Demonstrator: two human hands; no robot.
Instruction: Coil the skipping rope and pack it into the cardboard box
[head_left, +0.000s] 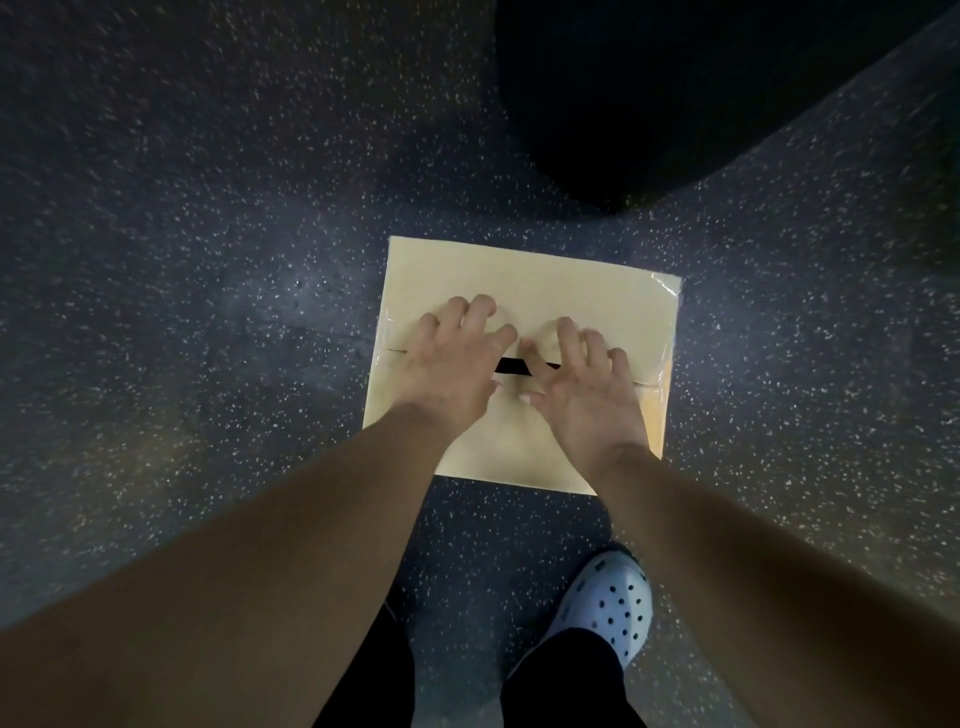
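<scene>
- Cardboard box (524, 280) sits on the speckled floor (208, 260), flaps nearly closed.
- Left hand (457, 358) and right hand (582, 379) press the flaps, fingers spread, gripping nothing.

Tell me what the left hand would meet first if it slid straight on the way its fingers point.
The left hand lies on the cardboard box, fingers pointing to its far edge. It would probably cross only bare flap, then the speckled floor.
</scene>
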